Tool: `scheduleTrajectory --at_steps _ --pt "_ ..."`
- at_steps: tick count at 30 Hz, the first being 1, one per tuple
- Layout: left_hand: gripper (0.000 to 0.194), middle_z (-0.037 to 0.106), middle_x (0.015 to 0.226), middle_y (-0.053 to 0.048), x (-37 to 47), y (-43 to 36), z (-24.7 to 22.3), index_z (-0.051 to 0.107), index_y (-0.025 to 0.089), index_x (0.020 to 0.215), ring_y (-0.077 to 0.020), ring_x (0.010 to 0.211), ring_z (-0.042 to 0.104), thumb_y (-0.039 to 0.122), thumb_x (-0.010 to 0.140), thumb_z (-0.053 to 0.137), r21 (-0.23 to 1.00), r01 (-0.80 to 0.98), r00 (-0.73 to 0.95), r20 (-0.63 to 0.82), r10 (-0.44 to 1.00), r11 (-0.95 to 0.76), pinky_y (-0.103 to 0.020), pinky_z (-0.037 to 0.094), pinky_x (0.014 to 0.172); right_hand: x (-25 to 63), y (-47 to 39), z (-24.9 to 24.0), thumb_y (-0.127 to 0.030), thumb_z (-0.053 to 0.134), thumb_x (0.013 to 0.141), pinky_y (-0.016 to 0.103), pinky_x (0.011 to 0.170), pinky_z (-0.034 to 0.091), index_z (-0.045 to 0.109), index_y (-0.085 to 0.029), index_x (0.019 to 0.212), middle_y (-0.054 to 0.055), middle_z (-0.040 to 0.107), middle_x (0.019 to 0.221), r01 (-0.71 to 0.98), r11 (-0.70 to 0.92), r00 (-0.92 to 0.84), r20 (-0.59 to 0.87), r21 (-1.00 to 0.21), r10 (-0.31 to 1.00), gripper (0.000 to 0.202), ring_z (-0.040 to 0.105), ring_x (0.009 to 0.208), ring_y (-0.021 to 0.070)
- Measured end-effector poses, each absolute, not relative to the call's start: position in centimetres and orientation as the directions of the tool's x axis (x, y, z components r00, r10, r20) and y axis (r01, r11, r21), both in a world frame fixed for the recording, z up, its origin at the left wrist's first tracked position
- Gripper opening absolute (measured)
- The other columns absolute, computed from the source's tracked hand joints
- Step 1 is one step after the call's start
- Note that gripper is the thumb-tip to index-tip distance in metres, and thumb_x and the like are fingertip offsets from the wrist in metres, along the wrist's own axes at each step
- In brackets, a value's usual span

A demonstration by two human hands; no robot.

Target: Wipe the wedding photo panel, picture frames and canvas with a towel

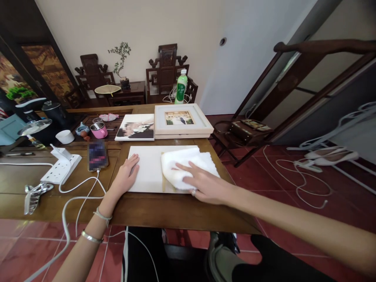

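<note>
A white rectangular panel (147, 168) lies flat near the table's front edge, with yellowish-brown strips (163, 183) partly visible on it. My left hand (127, 172) rests flat on the panel's left edge, fingers stretched out. On the right half, my right hand (205, 184) holds a folded white towel (179, 158) down against the panel, its fingers laid over the cloth. The towel hides much of that side. Just behind the panel are a photo print panel (136, 127) and a stack of white frames (202, 121) with a picture in the top one.
Left of the panel are a phone (98, 156) on a cable, a power strip (61, 168), a silver hair claw (35, 196) and a pink cup (99, 130). A green-labelled bottle (181, 87) stands behind the frames. A wooden chair (252, 121) holds a bag at right.
</note>
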State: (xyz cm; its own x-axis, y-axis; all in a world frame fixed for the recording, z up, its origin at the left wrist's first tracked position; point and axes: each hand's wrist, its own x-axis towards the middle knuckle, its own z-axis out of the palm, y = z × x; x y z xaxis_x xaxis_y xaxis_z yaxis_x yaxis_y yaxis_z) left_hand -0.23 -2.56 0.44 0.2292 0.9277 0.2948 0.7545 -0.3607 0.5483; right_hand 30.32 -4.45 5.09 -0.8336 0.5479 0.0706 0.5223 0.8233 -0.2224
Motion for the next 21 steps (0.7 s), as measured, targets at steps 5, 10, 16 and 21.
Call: scheduleTrajectory --at_steps 5,10,16,21 --pt "0.046 0.049 0.141 -0.017 -0.3 -2.5 0.6 0.057 0.009 0.127 -0.0246 0.136 0.040 0.035 0.093 0.038 0.545 0.761 0.231 0.282 0.931 -0.353 -0.047 0.026 0.115 29.1 0.7 5.1 -0.011 0.045 0.082 0.050 0.097 0.041 0.064 -0.015 0.102 0.018 0.049 0.138 0.625 0.749 -0.754 0.078 -0.220 0.652 0.028 0.044 0.127 0.0332" --pt "0.044 0.050 0.141 -0.016 -0.3 -2.6 0.7 0.058 0.012 0.127 -0.0249 0.136 0.040 0.034 0.093 0.039 0.545 0.759 0.232 0.285 0.930 -0.356 -0.048 0.027 0.115 28.1 4.8 5.1 -0.013 0.042 0.085 0.043 0.085 0.044 0.063 -0.014 0.103 0.015 0.064 0.107 0.678 0.714 -0.716 0.064 -0.174 0.695 0.028 0.057 0.100 0.0310" --pt "0.045 0.050 0.140 -0.016 -0.3 -2.6 0.7 0.058 0.011 0.126 -0.0243 0.136 0.040 0.035 0.093 0.039 0.545 0.759 0.227 0.291 0.929 -0.356 -0.046 0.027 0.115 26.6 4.0 5.1 -0.008 0.040 0.084 0.049 0.098 0.035 0.063 -0.013 0.107 0.017 0.061 0.120 0.678 0.718 -0.716 0.080 -0.156 0.693 0.033 0.042 0.128 0.0331" --pt "0.044 0.050 0.141 -0.015 -0.3 -2.6 0.6 0.057 0.013 0.127 -0.0236 0.136 0.040 0.034 0.093 0.039 0.545 0.759 0.229 0.290 0.929 -0.357 -0.046 0.026 0.115 25.8 -1.0 5.0 -0.007 0.046 0.079 0.059 0.106 0.027 0.061 -0.011 0.118 0.019 0.042 0.145 0.711 0.689 -0.687 0.069 -0.139 0.723 0.042 0.027 0.139 0.0356"
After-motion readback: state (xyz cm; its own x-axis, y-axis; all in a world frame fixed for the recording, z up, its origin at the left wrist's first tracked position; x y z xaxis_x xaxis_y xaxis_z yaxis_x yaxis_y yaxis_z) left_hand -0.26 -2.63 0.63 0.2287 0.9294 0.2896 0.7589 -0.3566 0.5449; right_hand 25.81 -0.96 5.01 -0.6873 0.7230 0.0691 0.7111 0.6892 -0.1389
